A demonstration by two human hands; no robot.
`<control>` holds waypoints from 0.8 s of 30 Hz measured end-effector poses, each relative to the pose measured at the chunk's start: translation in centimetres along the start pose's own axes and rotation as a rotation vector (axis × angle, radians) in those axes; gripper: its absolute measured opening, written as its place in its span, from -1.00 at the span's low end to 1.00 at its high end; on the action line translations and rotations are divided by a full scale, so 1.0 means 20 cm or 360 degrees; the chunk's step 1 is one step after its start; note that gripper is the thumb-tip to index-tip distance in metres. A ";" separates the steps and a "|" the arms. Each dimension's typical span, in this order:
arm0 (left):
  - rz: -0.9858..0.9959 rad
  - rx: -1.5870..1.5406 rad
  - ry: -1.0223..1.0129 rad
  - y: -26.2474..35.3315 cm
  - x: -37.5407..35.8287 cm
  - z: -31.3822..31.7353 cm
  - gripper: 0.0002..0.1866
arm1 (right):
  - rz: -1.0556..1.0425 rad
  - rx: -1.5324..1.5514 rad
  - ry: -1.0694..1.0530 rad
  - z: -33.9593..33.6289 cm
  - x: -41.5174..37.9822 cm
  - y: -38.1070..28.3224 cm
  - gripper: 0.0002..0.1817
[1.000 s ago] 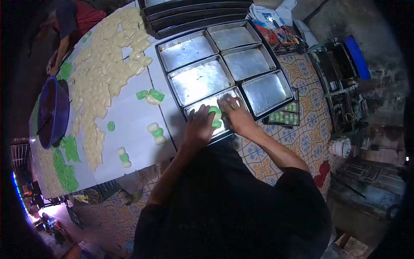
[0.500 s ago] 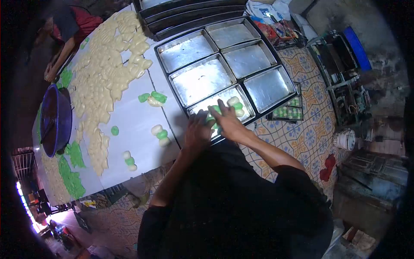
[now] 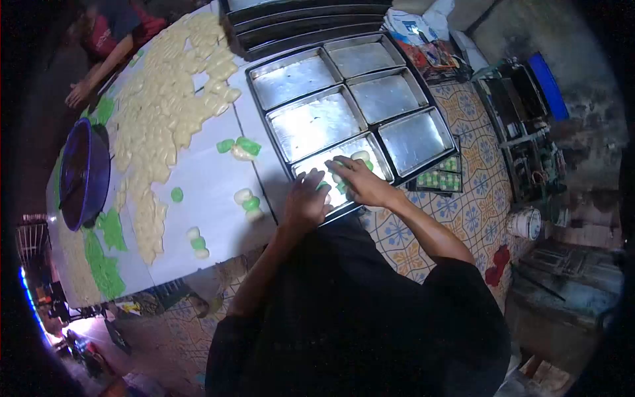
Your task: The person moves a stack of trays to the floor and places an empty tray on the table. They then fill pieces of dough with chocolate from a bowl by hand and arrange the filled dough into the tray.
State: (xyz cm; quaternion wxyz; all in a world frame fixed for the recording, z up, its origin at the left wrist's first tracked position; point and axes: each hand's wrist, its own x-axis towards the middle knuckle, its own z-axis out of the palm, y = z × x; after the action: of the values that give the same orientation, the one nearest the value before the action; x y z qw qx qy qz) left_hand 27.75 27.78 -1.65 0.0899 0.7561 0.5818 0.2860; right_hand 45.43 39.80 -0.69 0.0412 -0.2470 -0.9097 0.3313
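Both my hands are over the near left compartment of a metal tray set. My left hand is at its left side, fingers partly curled on green and white dough pieces that it mostly hides. Beside it, my right hand reaches in with fingers spread over more dough pieces. A white and green dough piece shows just beyond the right fingers. Whether either hand grips dough is hard to see. On the table, left of the tray, lie two green and white dough groups.
Cream dough pieces cover much of the white table. A purple basin stands at the left. Stacked dark trays are at the back. A co-worker's hand is at the upper left. A white bucket stands on the floor.
The view has shifted slightly. My right hand has moved a little apart from my left hand over the same compartment. The co-worker's hand has opened out.
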 end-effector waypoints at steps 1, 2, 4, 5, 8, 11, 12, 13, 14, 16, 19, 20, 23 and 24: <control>0.0083 0.0029 0.0058 0.00 -0.01 0.01 -0.60 | 0.0008 -0.0052 0.0000 0.01 0.00 0.00 -0.23; -0.0011 -0.0001 -0.0068 0.03 0.01 -0.03 -0.58 | -0.0177 -0.0030 0.0024 -0.03 0.01 -0.03 -0.20; -0.0017 -0.0089 0.0073 0.01 -0.02 -0.01 -0.59 | -0.0141 0.0077 0.0007 -0.08 -0.01 -0.11 -0.15; 0.0000 -0.0182 0.0209 0.01 -0.03 0.00 -0.59 | -0.0173 0.0091 0.0088 -0.09 -0.02 -0.12 -0.13; -0.0215 -0.0273 0.0395 0.10 -0.05 -0.19 -0.68 | 0.0278 0.0022 0.0300 -0.16 -0.04 -0.31 -0.26; -0.0442 -0.0210 0.0789 0.06 -0.27 -0.33 -0.73 | 0.0235 0.0097 0.0527 -0.12 0.00 -0.34 -0.52; -0.0647 -0.0261 0.0996 0.07 -0.35 -0.39 -0.76 | 0.0072 0.0259 0.0506 -0.10 0.05 -0.39 -0.57; -0.0842 -0.0315 0.1203 0.08 -0.43 -0.45 -0.79 | -0.0065 0.0391 0.0393 -0.07 0.09 -0.48 -0.60; -0.0936 -0.0217 0.1305 0.07 -0.53 -0.48 -0.80 | -0.0159 0.0407 0.0271 -0.01 0.15 -0.55 -0.58; -0.1242 -0.0242 0.1605 -0.01 -0.76 -0.51 -0.78 | -0.0345 0.0346 0.0066 0.12 0.26 -0.66 -0.57; -0.1646 -0.0290 0.1768 -0.10 -0.99 -0.58 -0.65 | -0.0093 0.1505 -0.0346 0.47 0.46 -0.71 -0.53; -0.1803 0.0084 0.1497 -0.19 -1.06 -0.56 -0.58 | -0.0329 0.0943 -0.0302 0.46 0.48 -0.80 -0.52; -0.2239 0.0647 0.0533 -0.21 -0.93 -0.63 -0.24 | -0.0646 0.0102 -0.0097 0.51 0.53 -0.88 -0.45; -0.2103 0.0665 0.0445 -0.21 -0.89 -0.67 -0.26 | -0.0320 0.0065 -0.0115 0.39 0.51 -0.97 -0.43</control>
State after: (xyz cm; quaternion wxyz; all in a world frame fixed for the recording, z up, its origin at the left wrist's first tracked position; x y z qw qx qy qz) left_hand 14.24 9.80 1.41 0.0221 0.2022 0.9678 0.1484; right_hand 26.40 27.36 4.45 0.0465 -0.1416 -0.9238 0.3527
